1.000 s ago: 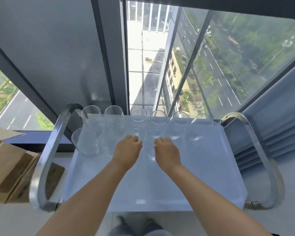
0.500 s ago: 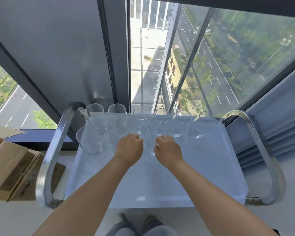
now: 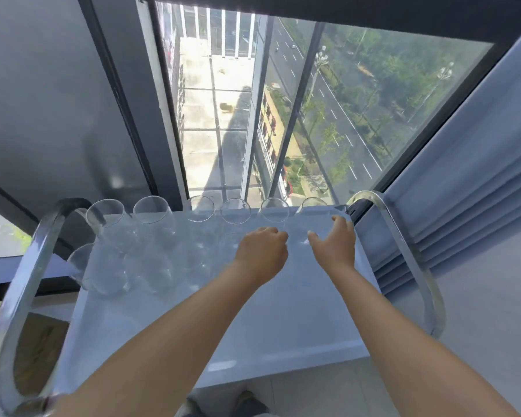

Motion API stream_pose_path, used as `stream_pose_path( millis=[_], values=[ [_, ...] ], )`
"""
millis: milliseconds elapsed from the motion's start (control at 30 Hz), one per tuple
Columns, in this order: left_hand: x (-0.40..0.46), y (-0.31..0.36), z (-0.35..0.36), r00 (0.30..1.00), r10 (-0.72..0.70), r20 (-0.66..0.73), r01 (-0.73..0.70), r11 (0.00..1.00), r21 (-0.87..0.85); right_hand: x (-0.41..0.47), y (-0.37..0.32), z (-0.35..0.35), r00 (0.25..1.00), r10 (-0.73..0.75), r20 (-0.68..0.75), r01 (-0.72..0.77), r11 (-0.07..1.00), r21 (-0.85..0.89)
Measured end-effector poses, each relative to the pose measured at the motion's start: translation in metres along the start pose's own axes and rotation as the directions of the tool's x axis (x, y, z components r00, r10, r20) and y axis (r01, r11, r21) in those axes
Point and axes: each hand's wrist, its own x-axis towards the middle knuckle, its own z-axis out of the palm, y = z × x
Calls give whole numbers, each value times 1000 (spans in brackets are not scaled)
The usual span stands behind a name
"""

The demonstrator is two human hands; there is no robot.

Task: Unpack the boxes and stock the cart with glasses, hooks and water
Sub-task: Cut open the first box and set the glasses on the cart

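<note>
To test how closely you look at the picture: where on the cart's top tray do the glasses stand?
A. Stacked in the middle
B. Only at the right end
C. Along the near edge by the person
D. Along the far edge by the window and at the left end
D: the glasses line the tray's window side and crowd its left end; the near part holds none.

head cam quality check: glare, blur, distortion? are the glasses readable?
Head view: strong daylight through the window backlights the scene; wide-angle bends the window frames and the cart handles. The glasses are mostly visible by their rims, their bodies washing into the pale cart top. The left handle is smeared; both hands are fairly sharp.
</note>
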Motion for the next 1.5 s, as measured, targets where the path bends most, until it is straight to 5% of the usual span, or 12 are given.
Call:
stream_pose_path(
  millis=[133, 367, 667, 1067, 1500],
  values=[
    [32, 22, 16, 972, -129, 199, 144, 988, -63, 34, 10, 4, 994, 41, 100, -45, 998, 38],
    [59, 17, 34, 952, -206, 225, 229, 970, -82, 69, 16, 27, 982, 12, 186, -50, 978, 204],
    [39, 22, 43, 921, -190, 340, 250, 957, -144, 41, 24, 21, 992, -17, 126, 9, 998, 64],
    [-14, -33, 3, 982, -117, 149, 114, 993, 25, -41, 2, 40, 964, -93, 251, 86, 996, 39],
    [-42, -62, -1, 981, -127, 148, 132, 991, -22, -44, -20, 50, 957, -102, 271, 125, 990, -68]
  ],
)
